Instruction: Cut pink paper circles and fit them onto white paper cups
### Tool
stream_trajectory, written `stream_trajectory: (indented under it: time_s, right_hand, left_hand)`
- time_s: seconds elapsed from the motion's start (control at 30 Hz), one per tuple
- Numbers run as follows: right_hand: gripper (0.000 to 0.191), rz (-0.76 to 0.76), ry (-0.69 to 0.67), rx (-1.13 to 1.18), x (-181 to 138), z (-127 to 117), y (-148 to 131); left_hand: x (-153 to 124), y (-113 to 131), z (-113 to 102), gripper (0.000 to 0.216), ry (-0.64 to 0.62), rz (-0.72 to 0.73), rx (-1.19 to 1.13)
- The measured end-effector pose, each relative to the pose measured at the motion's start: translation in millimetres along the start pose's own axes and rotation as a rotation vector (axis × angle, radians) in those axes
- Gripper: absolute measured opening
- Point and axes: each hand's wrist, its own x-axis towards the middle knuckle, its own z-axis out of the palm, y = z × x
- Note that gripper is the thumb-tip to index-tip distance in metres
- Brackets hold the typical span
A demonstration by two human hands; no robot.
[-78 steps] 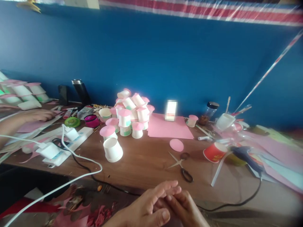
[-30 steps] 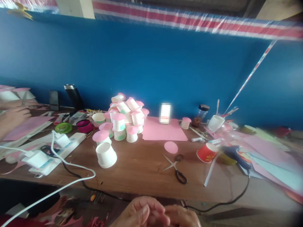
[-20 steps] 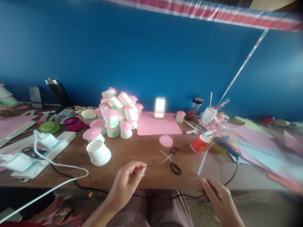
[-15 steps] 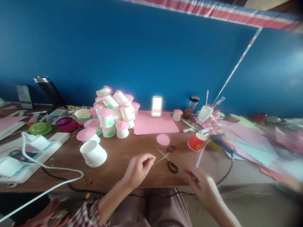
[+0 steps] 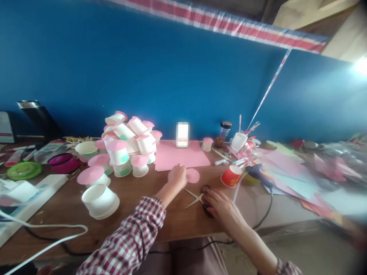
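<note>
My left hand (image 5: pixel 178 177) reaches forward over the table, fingers bunched at the left edge of a flat pink paper circle (image 5: pixel 194 175). Its fingertips are partly hidden. Lower right, my right hand (image 5: pixel 222 204) lies over the black handles of a pair of scissors (image 5: pixel 195 198), its fingers bent around them. The blades are spread apart and point left on the tabletop. A white paper cup (image 5: pixel 99 200) stands mouth up to the left. Behind the circle lie stacked pink paper sheets (image 5: pixel 183 154).
White cups with pink paper caps (image 5: pixel 118 152) are piled at the back left. On the right are a red paper cup (image 5: pixel 231 175), a glue gun (image 5: pixel 259 175) with its cord, and loose coloured paper (image 5: pixel 286 164). A power strip (image 5: pixel 37 198) with a white cable lies far left.
My left hand has moved forward to the pink circle. My right hand has come left from beside the scissors onto their handles. The camera view has shifted right.
</note>
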Motion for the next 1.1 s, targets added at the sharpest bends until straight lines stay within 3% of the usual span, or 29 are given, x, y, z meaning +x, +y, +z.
stream_trajectory:
  time_s: [0.17, 0.43, 0.63, 0.9, 1.1]
  right_hand:
    - [0.027, 0.015, 0.009, -0.053, -6.3, -5.9, 9.1]
    - [0.031, -0.052, -0.043, -0.03, 2.7, -16.2, 6.8]
    - [0.04, -0.052, -0.028, -0.028, 5.0, -14.6, 9.8]
    - [0.03, -0.049, 0.0, -0.018, 4.0, -5.9, 13.6]
    - [0.033, -0.034, -0.01, -0.02, 2.2, -4.0, 16.2]
  left_hand:
    - [2.9, -10.0, 9.7, 0.019, -0.026, -0.068, -0.078]
    - [1.1, -22.6, 13.7, 0.01, 0.039, -0.123, -0.263]
    - [-2.7, -29.0, 7.0, 0.019, 0.135, -0.076, -0.378]
    - [-9.6, -36.8, 10.5, 0.023, 0.211, -0.037, -0.454]
    - [-8.2, -40.8, 17.6, 0.02, 0.23, -0.027, -0.481]
